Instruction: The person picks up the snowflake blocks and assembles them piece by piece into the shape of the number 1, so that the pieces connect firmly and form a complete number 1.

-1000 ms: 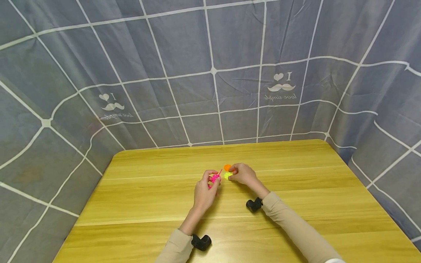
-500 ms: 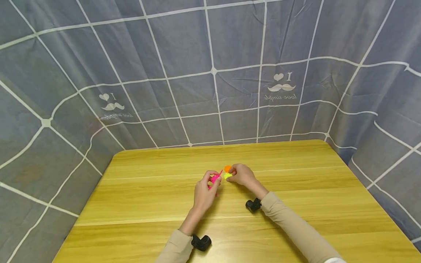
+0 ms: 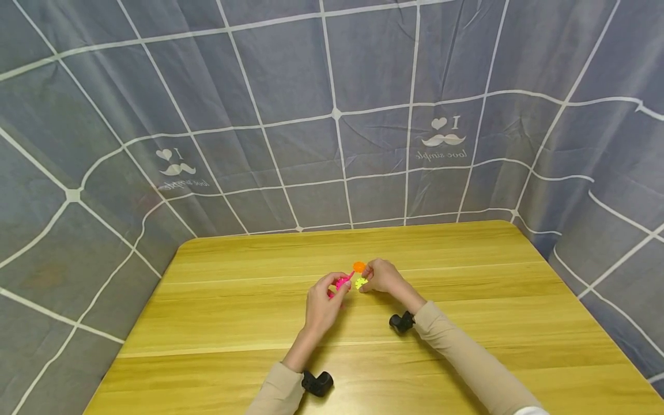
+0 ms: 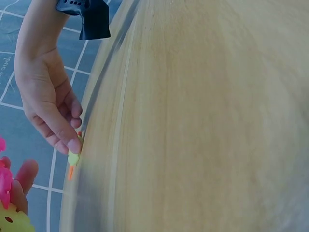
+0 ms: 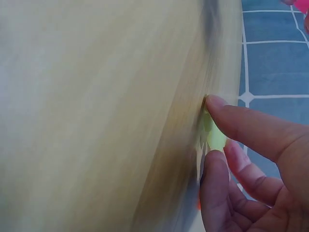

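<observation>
Curling thumb and fingers closely round bright pink pieces (image 3: 342, 282), plastic-looking and scalloped with one slim projecting bar, the left hand (image 3: 321, 300) holds them over the wood-grained table (image 3: 207, 323), a yellow piece (image 4: 13, 222) with a dark hole just beside them. Thumb and fingertips only slightly parted, the right hand (image 3: 383, 276) pinches a thin lime-yellow disc (image 3: 361, 283), notched along its rim, near a flat orange disc (image 3: 359, 267); whether those two join cannot be told.

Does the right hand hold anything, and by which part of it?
The right hand pinches the yellow piece by its edge, between thumb and finger. Whether it also grips the orange piece cannot be told.
</observation>
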The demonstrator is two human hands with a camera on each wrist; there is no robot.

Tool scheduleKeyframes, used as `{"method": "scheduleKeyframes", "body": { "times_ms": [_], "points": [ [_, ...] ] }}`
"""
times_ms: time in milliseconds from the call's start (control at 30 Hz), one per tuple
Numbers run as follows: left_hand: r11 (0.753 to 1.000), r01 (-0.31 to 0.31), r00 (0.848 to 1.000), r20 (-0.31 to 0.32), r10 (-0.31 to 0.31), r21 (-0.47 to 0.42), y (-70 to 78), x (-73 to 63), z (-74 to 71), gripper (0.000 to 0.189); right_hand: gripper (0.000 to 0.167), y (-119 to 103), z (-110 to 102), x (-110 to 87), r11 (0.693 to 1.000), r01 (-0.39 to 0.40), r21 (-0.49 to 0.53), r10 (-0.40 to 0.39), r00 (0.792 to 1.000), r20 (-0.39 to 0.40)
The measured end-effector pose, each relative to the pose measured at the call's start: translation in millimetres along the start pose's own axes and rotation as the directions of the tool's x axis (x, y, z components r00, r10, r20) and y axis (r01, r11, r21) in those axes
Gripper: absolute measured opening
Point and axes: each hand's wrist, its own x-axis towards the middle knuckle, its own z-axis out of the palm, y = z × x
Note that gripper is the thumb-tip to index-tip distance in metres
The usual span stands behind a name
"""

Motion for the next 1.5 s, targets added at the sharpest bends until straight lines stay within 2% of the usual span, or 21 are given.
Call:
{"method": "scheduleKeyframes", "body": {
  "times_ms": [300, 700, 833, 1100, 1300, 1500],
  "points": [
    [0.991, -0.087, 0.994, -0.053, 0.093, 0.106, -1.7, -0.3, 0.6, 0.019, 0.029, 6, 0, -4.8, 0.999, 0.03, 0.022, -0.029, 0.999, -0.014],
    [0.993, -0.053, 0.998, -0.029, 0.056, 0.103, -1.7, -0.4, 0.3, 0.019, 0.017, 9, -4, -17.0, 0.996, 0.05, 0.071, -0.052, 0.998, 0.033],
    [0.994, -0.052, 0.998, -0.03, 0.055, 0.1, -1.5, -0.5, 0.6, 0.019, 0.015, 10, -4, -22.3, 0.994, 0.074, 0.077, -0.076, 0.997, 0.023],
    [0.998, -0.037, 0.999, -0.01, 0.038, 0.052, -0.2, -0.8, 0.7, 0.02, 0.012, 10, -7, -28.8, 0.986, 0.118, 0.114, -0.108, 0.99, -0.091],
    [1.0, -0.014, 1.0, -0.002, 0.014, 0.024, 0.7, 0.0, 1.4, 0.019, 0.023, 7, -13, -32.5, 0.967, 0.173, 0.186, -0.136, 0.971, -0.197],
    [0.998, 0.021, 1.0, 0.012, -0.021, -0.063, 1.6, 0.5, 2.4, 0.016, 0.028, 3, -22, -37.7, 0.949, 0.218, 0.226, -0.152, 0.949, -0.277]
  ]
}}
